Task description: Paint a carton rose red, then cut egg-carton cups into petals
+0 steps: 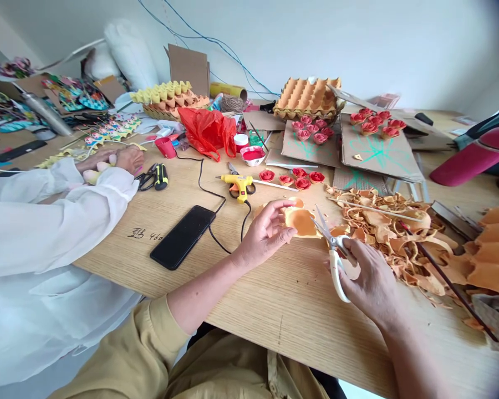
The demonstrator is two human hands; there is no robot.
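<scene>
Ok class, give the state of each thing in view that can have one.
White-handled metal scissors: blades parted, in right hand.
Shallow orange pulp cup: held in left hand.
Flat black phone: screen dark.
Yellow plastic glue gun: lying unheld.
Small white paint dish: uncovered, red inside.
Red plastic bag: crumpled.
White-lidded round jar: closed.
Cylindrical magenta bottle: capped.

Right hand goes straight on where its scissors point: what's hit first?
Likely the orange cup piece held in the left hand; the tips of the scissors overlap its edge in view, though depth is unclear.
</scene>
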